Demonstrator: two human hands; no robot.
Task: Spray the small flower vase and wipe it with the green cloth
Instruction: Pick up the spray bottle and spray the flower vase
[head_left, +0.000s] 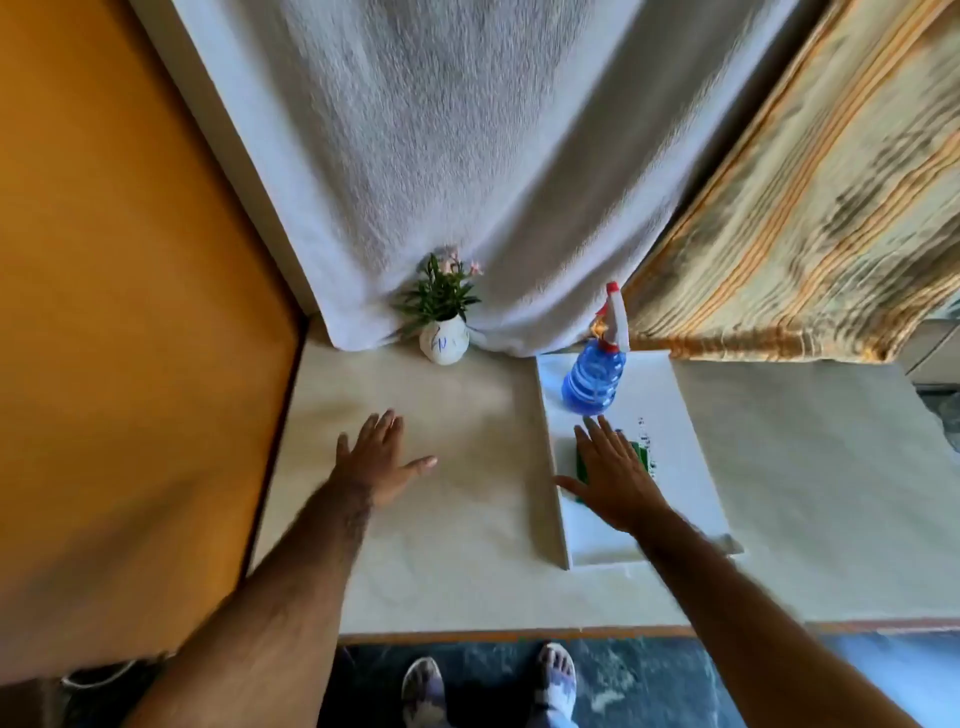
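Observation:
A small white flower vase (444, 343) with blue marks and a green plant with pink flowers stands at the back of the table, against the white curtain. A blue spray bottle (595, 379) with a white and red trigger head stands on a white board (675, 415) to the right. The green cloth (638, 453) lies on that board, mostly hidden under my right hand (613, 478), which hovers flat with fingers apart. My left hand (376, 457) is spread open above the bare table, well in front of the vase, holding nothing.
The pale table (457, 545) ends at an orange wall (130, 312) on the left. A white curtain (467, 156) and a striped curtain (810, 208) hang behind. My feet (488, 686) stand at the table's front edge.

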